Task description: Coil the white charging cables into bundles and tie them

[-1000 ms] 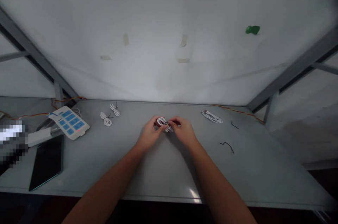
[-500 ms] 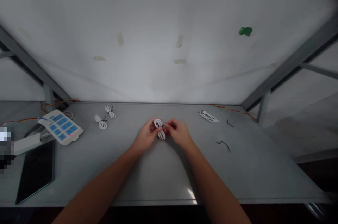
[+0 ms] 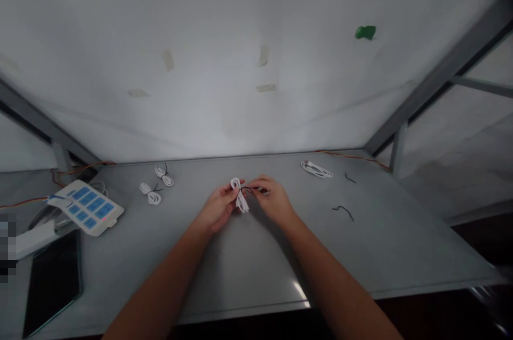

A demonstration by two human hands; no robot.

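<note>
Held between the thumb and fingers of my left hand (image 3: 219, 206) is a coiled white cable (image 3: 241, 201), upright and slightly tilted above the table. A black twist tie (image 3: 247, 188) runs round the cable's middle. My right hand (image 3: 273, 200) pinches the tie's loose end, to the right of the coil. Two bundled white cables (image 3: 150, 194) with black ties lie to the left. Over on the right sits a looped white cable (image 3: 316, 169) with no tie visible on it. Near it are two loose black twist ties (image 3: 343, 212).
A white power strip with blue sockets (image 3: 88, 206) stands at the left on the grey table (image 3: 240, 276). In front of it lies a dark tablet (image 3: 54, 281). A white wall (image 3: 208, 110) rises behind the table, with metal frame posts (image 3: 398, 150) at both sides.
My right hand has drawn slightly away from the coil, and more of the black tie shows between my hands. The camera view has tilted a little.
</note>
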